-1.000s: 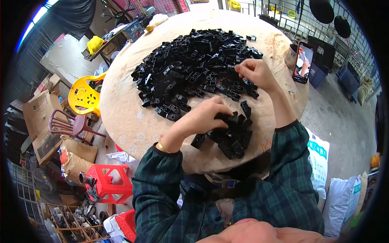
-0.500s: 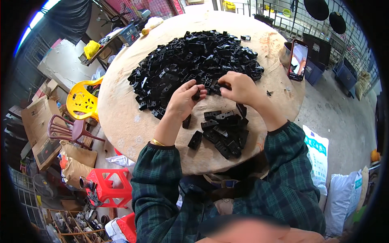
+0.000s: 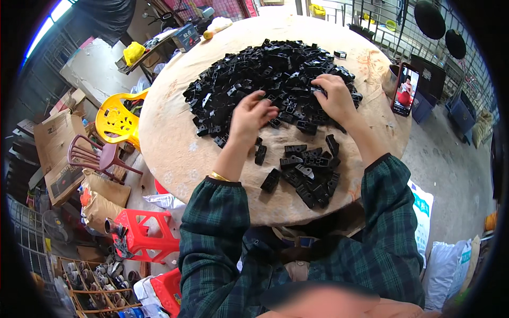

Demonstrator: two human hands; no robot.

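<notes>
A big heap of small black plastic parts covers the far middle of the round table. My left hand is over the heap's near edge, its fingers spread and no part visible in them. Farther right, my right hand reaches onto the heap's right side, thumb and bent fingers apart around some parts; its fingertips partly hide what they touch. Nearer me lies a smaller group of black parts, several of them stacked. Two single parts, one of them a black block, lie to the left of that group.
The table has a pale patterned cloth. A phone leans upright against a cup at the right edge. A yellow chair, a purple chair and a red stool stand left. White sacks are at right.
The view has shifted, so the scene sits further right. My right hand has moved away onto the heap's right side. My left hand's fingers have spread; the black part in them before is no longer visible there.
</notes>
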